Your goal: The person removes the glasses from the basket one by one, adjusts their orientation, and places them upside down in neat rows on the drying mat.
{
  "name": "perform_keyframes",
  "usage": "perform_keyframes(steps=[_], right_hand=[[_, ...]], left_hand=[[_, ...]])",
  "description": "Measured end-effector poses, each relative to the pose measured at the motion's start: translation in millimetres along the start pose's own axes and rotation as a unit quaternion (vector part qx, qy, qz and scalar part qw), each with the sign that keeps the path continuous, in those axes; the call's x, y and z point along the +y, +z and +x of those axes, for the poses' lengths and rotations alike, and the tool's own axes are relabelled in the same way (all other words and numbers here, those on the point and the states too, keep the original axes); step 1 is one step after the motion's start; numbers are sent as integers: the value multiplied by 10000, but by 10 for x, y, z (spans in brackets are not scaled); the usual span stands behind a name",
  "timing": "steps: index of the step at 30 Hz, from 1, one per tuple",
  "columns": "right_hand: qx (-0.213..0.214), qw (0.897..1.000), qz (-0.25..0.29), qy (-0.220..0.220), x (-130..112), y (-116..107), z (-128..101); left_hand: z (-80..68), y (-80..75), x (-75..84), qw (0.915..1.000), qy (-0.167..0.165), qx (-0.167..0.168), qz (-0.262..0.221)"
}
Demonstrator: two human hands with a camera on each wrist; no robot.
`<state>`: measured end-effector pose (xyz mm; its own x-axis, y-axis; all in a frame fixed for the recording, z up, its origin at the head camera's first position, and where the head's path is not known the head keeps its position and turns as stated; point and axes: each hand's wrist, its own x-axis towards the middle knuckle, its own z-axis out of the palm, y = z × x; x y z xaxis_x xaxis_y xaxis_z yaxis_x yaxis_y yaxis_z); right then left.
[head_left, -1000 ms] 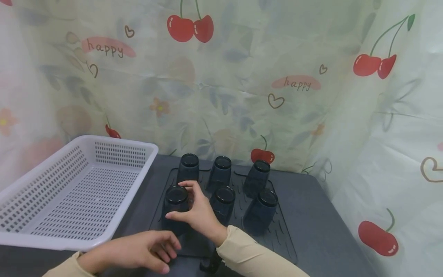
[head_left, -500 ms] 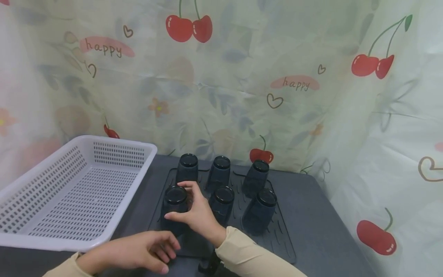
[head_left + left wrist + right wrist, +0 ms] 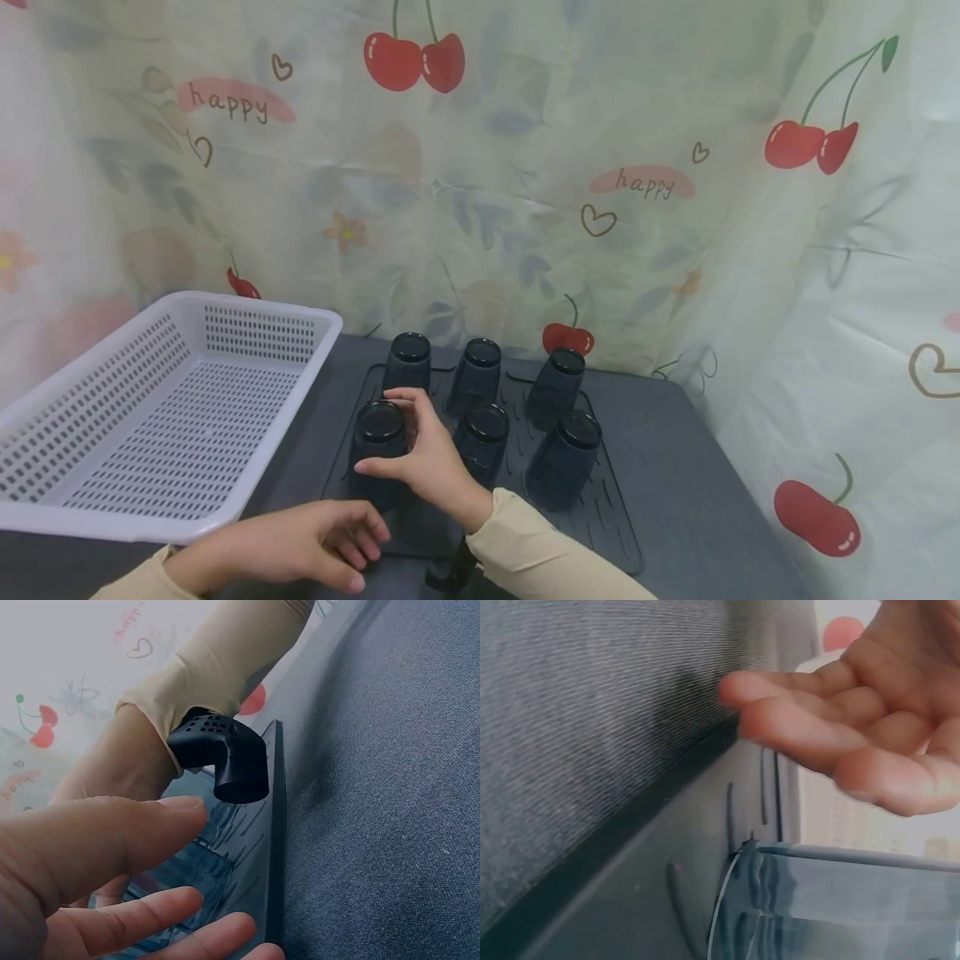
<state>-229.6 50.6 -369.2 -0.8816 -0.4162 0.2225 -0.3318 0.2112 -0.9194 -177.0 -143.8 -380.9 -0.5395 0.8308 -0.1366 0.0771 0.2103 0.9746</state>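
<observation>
We see six cups (image 3: 486, 417) standing in two rows on a mat (image 3: 615, 517) on the surface (image 3: 697, 483); the basket (image 3: 150, 417) sits left of them, a curtain (image 3: 525, 208) behind.

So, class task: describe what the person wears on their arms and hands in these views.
Both arms wear long, plain beige sleeves ending at the wrists. The left hand and right hand are bare, without gloves. A small black perforated device sits at the right wrist, below the cuff. No rings or markings are visible.

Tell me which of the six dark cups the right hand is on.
The front-left cup, nearest the white basket; the right hand wraps it, the rest stand untouched.
</observation>
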Motion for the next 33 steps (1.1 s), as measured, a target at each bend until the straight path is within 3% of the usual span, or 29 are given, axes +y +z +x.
perform_keyframes(steps=[13,23,28,33], right_hand=[[-50,9999,-147,-58,-56,-25,22],[-65,10000,30,-44,-121,-59,61],[-60,9994,297,-156,-176,-160,64],[-63,9983,474,-339,-295,-316,47]], left_hand=[[-7,-18,5,10000,6,-28,7],[-21,-22,28,9999,55,74,103],[11,-25,135,9989,51,211,420],[47,-39,345,9953,-74,477,843]])
